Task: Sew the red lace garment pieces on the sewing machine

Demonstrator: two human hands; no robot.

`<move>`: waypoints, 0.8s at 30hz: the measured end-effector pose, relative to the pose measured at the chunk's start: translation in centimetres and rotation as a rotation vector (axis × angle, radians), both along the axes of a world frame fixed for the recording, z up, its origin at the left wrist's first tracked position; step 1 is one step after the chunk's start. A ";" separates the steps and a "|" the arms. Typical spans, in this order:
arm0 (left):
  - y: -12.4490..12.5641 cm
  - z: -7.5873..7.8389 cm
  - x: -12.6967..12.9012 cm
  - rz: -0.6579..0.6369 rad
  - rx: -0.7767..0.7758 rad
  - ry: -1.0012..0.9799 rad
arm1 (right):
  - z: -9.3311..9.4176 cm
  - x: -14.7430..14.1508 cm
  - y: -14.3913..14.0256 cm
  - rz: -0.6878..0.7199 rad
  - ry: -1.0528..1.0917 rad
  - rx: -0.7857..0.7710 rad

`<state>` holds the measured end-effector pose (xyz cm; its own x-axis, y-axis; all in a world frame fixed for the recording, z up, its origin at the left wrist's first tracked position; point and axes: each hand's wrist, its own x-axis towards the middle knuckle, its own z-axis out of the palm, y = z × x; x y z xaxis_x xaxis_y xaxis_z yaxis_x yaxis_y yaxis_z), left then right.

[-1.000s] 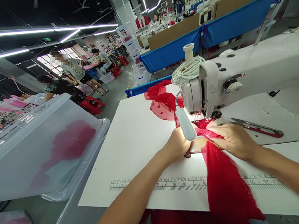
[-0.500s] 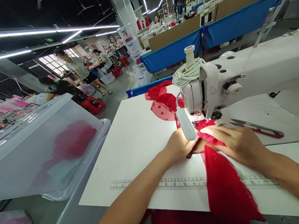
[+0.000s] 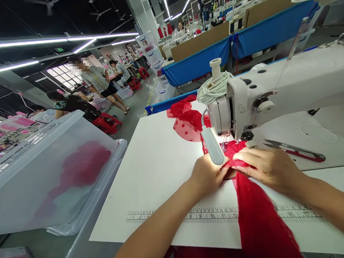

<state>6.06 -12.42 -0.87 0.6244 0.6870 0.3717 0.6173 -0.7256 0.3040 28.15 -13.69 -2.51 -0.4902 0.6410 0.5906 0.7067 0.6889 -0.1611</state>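
A strip of red lace fabric (image 3: 258,216) runs from the table's near edge up under the head of a white sewing machine (image 3: 273,90). My left hand (image 3: 206,175) pinches the fabric's left edge just in front of the needle, under the machine's small white lamp (image 3: 212,145). My right hand (image 3: 266,166) lies flat on the fabric to the right of the needle, fingers pressing it down. More red lace (image 3: 187,119) is bunched behind the machine.
Red-handled thread snips (image 3: 297,151) lie on the machine bed at right. A printed ruler (image 3: 164,216) runs along the white table's near edge. A translucent plastic bin (image 3: 50,164) with red cloth inside stands at left. Several people work in the aisle beyond.
Both hands have closed in toward each other on the fabric in front of the needle. The camera view has shifted down slightly.
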 end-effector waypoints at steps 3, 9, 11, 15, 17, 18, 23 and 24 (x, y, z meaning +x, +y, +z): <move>-0.2 -0.6 -0.2 -0.016 0.125 0.106 | -0.3 0.6 0.2 -0.032 -0.041 0.098; -1.3 -0.7 0.2 -0.024 0.211 0.182 | 0.3 0.9 0.3 0.032 -0.083 0.019; -1.8 0.1 0.2 -0.058 0.200 0.172 | 0.3 0.9 0.3 0.037 -0.097 -0.006; -2.8 1.7 0.0 -0.101 0.128 0.169 | 0.2 1.0 0.3 0.046 -0.103 0.007; -3.2 1.9 0.0 -0.094 0.122 0.171 | 0.1 1.0 0.2 0.045 -0.089 0.027; -3.3 1.8 0.1 -0.085 0.134 0.169 | 0.1 1.0 0.2 0.037 -0.081 0.032; -3.5 0.3 0.3 -0.050 0.237 0.147 | 0.3 0.7 0.3 0.011 -0.074 0.053; -3.5 0.0 0.4 -0.045 0.247 0.142 | 0.4 0.7 0.3 0.009 -0.078 0.063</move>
<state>6.42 -15.93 -0.87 0.7097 0.5569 0.4314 0.6067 -0.7944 0.0274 28.81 -13.36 -2.10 -0.5417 0.5993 0.5893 0.7091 0.7024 -0.0625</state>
